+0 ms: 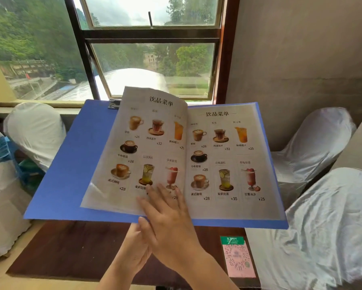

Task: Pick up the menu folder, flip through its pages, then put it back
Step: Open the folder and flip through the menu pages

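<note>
The blue menu folder (pixel 71 164) is held open in the air above the dark wooden table (pixel 71 248), tilted toward me. Both visible pages show drink photos and prices. The left page (pixel 134 147) is a plastic sleeve that curls up at its top. My right hand (pixel 169 222) lies on this page's lower right corner with its fingers spread flat. My left hand (pixel 132 248) is under the folder near the spine, its thumb hooked over the bottom edge, and its fingers are hidden beneath.
A pink and green QR card (pixel 237 256) lies on the table's right side. White-covered chairs stand at the left (pixel 35 130) and right (pixel 314 143), with another close by at the lower right (pixel 322 227). A window (pixel 150 65) is straight ahead.
</note>
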Demonstrator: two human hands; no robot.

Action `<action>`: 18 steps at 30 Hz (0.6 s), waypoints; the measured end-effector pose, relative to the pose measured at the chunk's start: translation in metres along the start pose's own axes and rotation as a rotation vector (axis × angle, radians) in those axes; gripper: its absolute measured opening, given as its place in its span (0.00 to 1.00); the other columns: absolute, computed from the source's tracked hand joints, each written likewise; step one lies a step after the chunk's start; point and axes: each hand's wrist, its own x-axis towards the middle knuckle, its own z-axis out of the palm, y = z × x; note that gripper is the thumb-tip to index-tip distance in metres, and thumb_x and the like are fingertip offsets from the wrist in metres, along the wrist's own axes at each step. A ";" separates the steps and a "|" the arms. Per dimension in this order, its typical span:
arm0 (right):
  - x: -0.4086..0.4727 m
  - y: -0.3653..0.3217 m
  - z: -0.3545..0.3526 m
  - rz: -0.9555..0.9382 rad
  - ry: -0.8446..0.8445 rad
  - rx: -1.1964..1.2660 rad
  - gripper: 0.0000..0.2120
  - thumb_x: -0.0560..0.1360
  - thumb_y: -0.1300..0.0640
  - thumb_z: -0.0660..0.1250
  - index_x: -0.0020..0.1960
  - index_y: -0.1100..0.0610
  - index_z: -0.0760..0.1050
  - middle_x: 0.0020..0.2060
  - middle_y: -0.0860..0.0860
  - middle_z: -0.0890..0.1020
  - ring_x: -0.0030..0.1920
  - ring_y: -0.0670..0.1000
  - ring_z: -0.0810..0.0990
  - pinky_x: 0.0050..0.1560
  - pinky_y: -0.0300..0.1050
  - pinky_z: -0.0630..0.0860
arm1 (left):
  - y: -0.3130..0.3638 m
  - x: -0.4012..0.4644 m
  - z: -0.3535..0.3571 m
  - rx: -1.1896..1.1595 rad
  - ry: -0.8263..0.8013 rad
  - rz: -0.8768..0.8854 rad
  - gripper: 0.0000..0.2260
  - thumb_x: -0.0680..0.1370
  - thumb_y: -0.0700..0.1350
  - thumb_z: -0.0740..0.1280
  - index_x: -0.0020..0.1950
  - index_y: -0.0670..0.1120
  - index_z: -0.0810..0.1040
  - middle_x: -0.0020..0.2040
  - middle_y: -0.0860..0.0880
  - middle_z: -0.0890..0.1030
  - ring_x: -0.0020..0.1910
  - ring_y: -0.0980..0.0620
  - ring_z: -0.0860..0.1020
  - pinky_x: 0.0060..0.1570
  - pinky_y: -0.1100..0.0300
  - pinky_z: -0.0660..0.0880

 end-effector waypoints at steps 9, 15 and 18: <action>-0.004 0.014 -0.027 -0.093 -0.142 0.270 0.22 0.77 0.43 0.48 0.70 0.44 0.60 0.74 0.44 0.61 0.74 0.44 0.55 0.74 0.47 0.53 | -0.005 0.001 -0.006 -0.094 0.004 0.002 0.23 0.70 0.34 0.62 0.65 0.46 0.70 0.50 0.43 0.85 0.48 0.47 0.84 0.40 0.57 0.81; -0.010 0.084 -0.087 0.207 0.442 0.095 0.22 0.72 0.63 0.67 0.65 0.53 0.71 0.68 0.54 0.70 0.70 0.55 0.65 0.68 0.57 0.66 | -0.002 0.008 -0.020 -0.174 0.026 -0.021 0.27 0.69 0.28 0.63 0.61 0.53 0.76 0.58 0.44 0.82 0.55 0.42 0.81 0.44 0.51 0.81; -0.015 0.124 -0.115 0.506 0.381 0.098 0.30 0.71 0.63 0.68 0.70 0.51 0.63 0.73 0.60 0.62 0.72 0.62 0.59 0.68 0.62 0.62 | -0.001 0.008 -0.026 -0.193 0.026 -0.012 0.27 0.69 0.28 0.63 0.59 0.54 0.77 0.58 0.46 0.82 0.55 0.43 0.81 0.44 0.51 0.81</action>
